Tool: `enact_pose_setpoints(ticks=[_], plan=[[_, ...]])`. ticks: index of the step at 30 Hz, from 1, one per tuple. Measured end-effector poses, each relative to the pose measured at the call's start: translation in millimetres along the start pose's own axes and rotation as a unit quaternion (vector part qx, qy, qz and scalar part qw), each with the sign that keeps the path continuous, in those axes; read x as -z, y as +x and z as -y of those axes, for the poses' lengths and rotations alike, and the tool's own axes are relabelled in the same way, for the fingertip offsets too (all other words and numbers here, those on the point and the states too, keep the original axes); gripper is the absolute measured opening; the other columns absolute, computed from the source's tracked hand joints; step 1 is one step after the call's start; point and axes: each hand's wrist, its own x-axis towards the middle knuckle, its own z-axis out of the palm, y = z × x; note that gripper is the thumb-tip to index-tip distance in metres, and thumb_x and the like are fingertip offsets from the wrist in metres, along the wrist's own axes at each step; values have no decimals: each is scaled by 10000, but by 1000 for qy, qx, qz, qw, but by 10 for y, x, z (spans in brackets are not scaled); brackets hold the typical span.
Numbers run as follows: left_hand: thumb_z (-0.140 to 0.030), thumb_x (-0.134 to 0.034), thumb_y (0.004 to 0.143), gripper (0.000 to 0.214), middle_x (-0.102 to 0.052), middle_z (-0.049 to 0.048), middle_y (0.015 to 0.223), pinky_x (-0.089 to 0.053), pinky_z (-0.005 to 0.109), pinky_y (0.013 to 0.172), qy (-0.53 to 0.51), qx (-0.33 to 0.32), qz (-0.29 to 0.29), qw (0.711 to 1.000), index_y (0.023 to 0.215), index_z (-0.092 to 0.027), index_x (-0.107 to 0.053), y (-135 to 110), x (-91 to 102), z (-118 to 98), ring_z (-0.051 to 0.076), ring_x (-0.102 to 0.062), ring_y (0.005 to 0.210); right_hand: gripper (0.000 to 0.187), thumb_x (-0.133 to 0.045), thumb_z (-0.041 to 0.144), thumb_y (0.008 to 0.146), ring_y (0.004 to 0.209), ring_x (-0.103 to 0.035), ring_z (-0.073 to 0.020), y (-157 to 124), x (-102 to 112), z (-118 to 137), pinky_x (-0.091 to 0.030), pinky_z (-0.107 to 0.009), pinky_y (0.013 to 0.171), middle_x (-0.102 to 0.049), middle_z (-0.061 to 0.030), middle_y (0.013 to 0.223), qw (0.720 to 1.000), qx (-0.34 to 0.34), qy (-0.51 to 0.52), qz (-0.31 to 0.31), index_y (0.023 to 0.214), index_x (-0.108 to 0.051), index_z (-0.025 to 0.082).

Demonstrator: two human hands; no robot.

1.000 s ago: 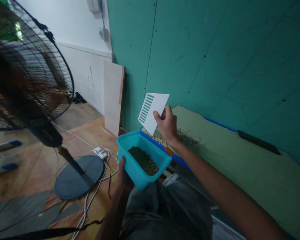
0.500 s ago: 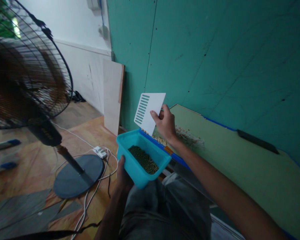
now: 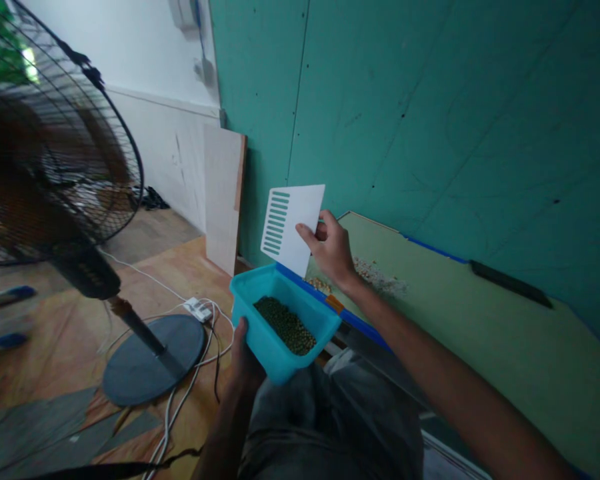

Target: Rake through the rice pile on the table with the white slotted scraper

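Gripped blue tub (image 3: 265,348) of green beans (image 3: 286,325) in left hand (image 3: 245,363), beside the table (image 3: 460,320). Pinched white scraper (image 3: 296,223), tilted, between thumb and fingers of right hand (image 3: 333,250), near the tub's far rim. Noted loose grains (image 3: 377,277) on the table and a fan (image 3: 83,270) at left.

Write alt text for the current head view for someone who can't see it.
A person's left hand holds a turquoise tub of small dark green grains, while the right hand grips a white slotted card near the tub's far rim. Pale bits lie scattered on a green tabletop; a standing fan is at picture left.
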Motion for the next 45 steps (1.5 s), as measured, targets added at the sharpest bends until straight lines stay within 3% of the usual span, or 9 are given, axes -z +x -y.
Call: enact_pose_setpoints(ticks=[6,9,13,17,25,35,45], plan=[[-431,-610,961,298,-771,89,1291,-336,608,1207,-10,-2,-1,1000,1109,-252,-797,-40,76,75,378,-545,1405,292,-711,493,892,787,-771,-229,-153,303,-5,-591,-345,657,-809,-55,924,998,-9,-35,-48,976,-574,250],[-472,-613,960,345,-795,99,1223,-374,587,1192,-3,7,-19,1000,1127,-234,-799,-38,187,128,383,-594,1352,309,-727,503,879,768,-767,-229,-260,394,-43,-586,-344,636,-805,-56,901,996,-25,-28,-75,964,-578,246],[-492,-632,944,360,-826,92,1095,-425,557,1165,8,27,-19,999,1124,-229,-801,-42,383,158,379,-659,1264,319,-720,516,877,789,-769,-225,-325,378,-24,-598,-339,651,-804,-60,912,995,-25,-14,-97,959,-564,250],[-396,-681,910,279,-837,85,1020,-422,564,1166,11,45,0,999,1096,-233,-810,-40,538,147,383,-668,1255,339,-710,545,877,821,-778,-224,-346,306,10,-611,-330,669,-809,-61,940,998,-25,-1,-63,977,-557,258],[-390,-597,957,369,-788,141,1238,-290,583,1234,13,96,34,995,1180,-172,-794,3,735,142,393,-552,1395,324,-720,521,881,790,-768,-218,-375,297,-81,-585,-327,648,-812,-57,934,999,-26,-16,-37,995,-580,251],[-393,-562,980,384,-786,118,1247,-264,585,1238,13,122,66,990,1233,-206,-783,19,727,82,373,-546,1402,295,-697,498,884,690,-695,-193,-300,461,-163,-508,-315,596,-755,-30,828,995,-39,-46,-75,948,-562,244],[-375,-570,976,374,-817,131,1147,-330,573,1214,7,116,35,993,1211,-185,-790,22,703,123,376,-625,1321,289,-692,484,890,743,-713,-212,-283,752,-248,-531,-338,653,-770,-56,880,989,-23,-115,-95,981,-588,230]])
